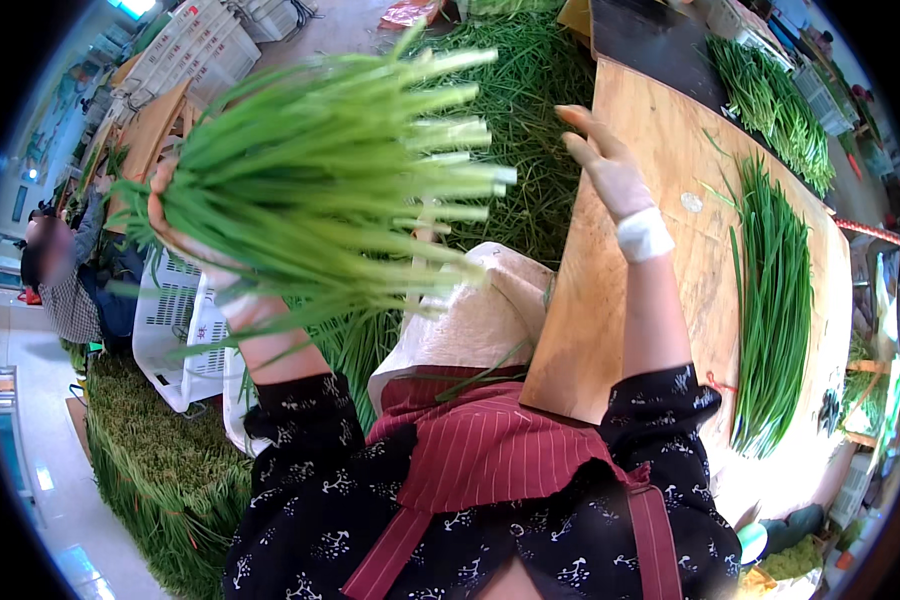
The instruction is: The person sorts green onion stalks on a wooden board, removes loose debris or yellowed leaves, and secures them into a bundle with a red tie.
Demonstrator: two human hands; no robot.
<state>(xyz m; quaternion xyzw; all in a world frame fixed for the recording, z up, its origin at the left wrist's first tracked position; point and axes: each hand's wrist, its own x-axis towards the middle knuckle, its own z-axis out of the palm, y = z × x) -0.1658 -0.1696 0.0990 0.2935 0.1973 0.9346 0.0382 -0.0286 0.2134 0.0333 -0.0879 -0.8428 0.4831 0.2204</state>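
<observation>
My left hand (175, 238) is raised on the left, its fingers wrapped round a big loose bunch of garlic chives (320, 170). The pale cut ends fan out to the right, blurred by motion, while the leafy tips hang past my fingers. My right hand (615, 175) hovers at the left edge of a wooden board table (580, 350). It holds nothing; thumb and fingers are apart, and a white band wraps the wrist. A long bundle of chives (775, 310) lies farther right on that board.
Loose greens (540, 80) are heaped beyond my lap. A white slatted crate (160, 340) stands at left, near a tall stack of chives (160, 430). Another person (70, 290) sits at far left. White crates (190, 60) are stacked behind. More greens (775, 105) lie at the back right.
</observation>
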